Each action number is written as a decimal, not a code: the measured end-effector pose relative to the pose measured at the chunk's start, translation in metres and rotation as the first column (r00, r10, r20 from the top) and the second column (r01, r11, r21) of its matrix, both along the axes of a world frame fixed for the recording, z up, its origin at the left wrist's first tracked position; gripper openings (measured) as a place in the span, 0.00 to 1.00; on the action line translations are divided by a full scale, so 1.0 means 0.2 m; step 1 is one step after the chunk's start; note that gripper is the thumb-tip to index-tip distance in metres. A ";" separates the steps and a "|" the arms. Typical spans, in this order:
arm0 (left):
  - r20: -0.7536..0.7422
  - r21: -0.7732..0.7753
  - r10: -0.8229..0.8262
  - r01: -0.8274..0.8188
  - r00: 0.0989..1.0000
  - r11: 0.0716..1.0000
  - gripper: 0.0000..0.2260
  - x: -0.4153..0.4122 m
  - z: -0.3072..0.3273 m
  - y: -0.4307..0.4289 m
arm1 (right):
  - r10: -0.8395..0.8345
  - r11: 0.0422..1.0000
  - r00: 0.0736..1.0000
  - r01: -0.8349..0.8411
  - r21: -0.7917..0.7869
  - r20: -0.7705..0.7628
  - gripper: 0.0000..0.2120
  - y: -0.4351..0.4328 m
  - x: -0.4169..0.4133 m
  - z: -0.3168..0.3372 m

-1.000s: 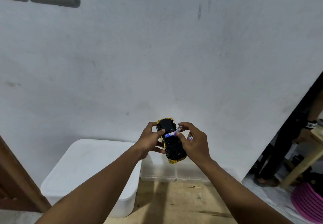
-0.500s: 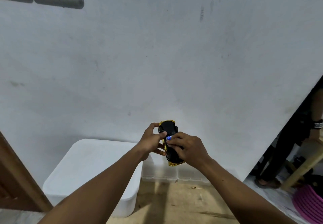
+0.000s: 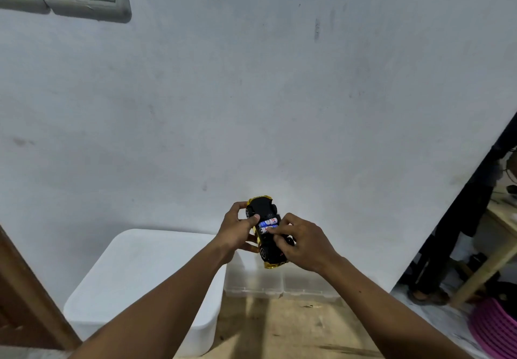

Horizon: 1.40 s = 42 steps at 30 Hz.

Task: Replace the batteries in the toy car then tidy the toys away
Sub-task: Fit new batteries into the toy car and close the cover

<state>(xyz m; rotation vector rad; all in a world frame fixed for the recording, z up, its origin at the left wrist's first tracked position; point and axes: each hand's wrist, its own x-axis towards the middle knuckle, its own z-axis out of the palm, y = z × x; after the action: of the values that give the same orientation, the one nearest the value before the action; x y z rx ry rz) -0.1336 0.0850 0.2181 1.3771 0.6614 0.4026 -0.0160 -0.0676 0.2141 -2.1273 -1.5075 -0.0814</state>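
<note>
One yellow toy car [image 3: 261,207], black underside up, is gripped by the left hand [image 3: 237,228] and right hand [image 3: 303,244]; two batteries [image 3: 268,222] are seen side by side between them.

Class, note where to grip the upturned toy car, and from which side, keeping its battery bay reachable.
Clasp the toy car across its narrow flanks by the wheels, coming from the left as the left hand does; it lies underside up, batteries exposed mid-chassis.
</note>
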 end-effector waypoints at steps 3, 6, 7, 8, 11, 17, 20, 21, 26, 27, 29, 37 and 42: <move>-0.008 0.004 -0.028 0.028 1.000 1.000 0.15 0.02 -0.01 -0.02 | -0.065 0.997 0.998 0.066 0.046 -0.014 0.08 0.02 -0.02 0.00; -0.008 0.002 -0.032 0.032 0.999 0.999 0.15 0.02 -0.02 -0.03 | -0.121 0.991 0.992 0.123 0.054 -0.037 0.09 0.05 -0.03 0.00; -0.007 0.002 -0.028 0.028 1.000 1.000 0.15 0.02 -0.02 -0.03 | -0.132 0.989 0.990 0.135 0.052 -0.054 0.09 0.05 -0.04 0.00; -0.005 0.002 -0.026 0.026 1.000 1.000 0.15 0.02 -0.02 -0.03 | -0.146 0.988 0.986 0.149 0.045 -0.075 0.08 0.05 -0.04 0.00; 0.005 0.005 -0.030 0.030 1.000 1.000 0.15 0.03 -0.01 -0.03 | -0.180 0.983 0.972 0.185 0.020 -0.149 0.06 0.06 -0.04 0.03; -0.010 0.003 -0.051 0.051 0.999 0.999 0.14 -0.01 0.00 0.00 | -0.082 0.991 0.873 0.124 0.055 -0.481 0.07 0.08 -0.04 0.06; -0.017 -0.003 -0.028 0.028 0.999 1.000 0.14 -0.02 0.00 0.03 | -0.054 0.989 0.789 0.129 0.079 -0.612 0.21 0.05 -0.02 0.11; -0.016 -0.006 -0.015 0.015 1.000 1.000 0.14 -0.02 0.00 0.03 | -0.046 0.989 0.784 0.121 0.081 -0.619 0.24 0.04 -0.01 0.13; -0.006 -0.042 0.003 -0.003 1.000 0.999 0.14 -0.02 -0.01 0.04 | 0.025 0.985 0.784 0.087 0.150 -0.620 0.24 0.05 -0.01 0.15; -0.006 -0.045 0.003 -0.003 1.000 0.999 0.14 -0.02 -0.01 0.03 | 0.032 0.977 0.785 0.107 0.186 -0.618 0.22 0.06 -0.01 0.15; -0.005 -0.049 0.005 -0.005 1.000 0.999 0.14 -0.01 -0.01 0.02 | 0.062 0.953 0.765 0.145 0.265 -0.641 0.19 0.07 -0.03 0.14; 0.030 -0.088 0.002 0.000 1.000 0.996 0.14 0.00 0.01 0.01 | 0.065 0.858 0.776 0.277 0.432 -0.627 0.12 0.09 -0.11 0.07; 0.045 -0.100 0.021 -0.016 0.999 0.995 0.14 0.00 0.02 0.01 | -0.119 0.836 0.896 0.323 0.443 -0.429 0.09 0.07 -0.09 0.02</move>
<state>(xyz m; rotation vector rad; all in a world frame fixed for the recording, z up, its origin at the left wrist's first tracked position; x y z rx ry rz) -0.1345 0.0868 0.2223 1.2649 0.6488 0.4097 -0.0347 -0.0532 0.2189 -1.7474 -0.8750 -0.1196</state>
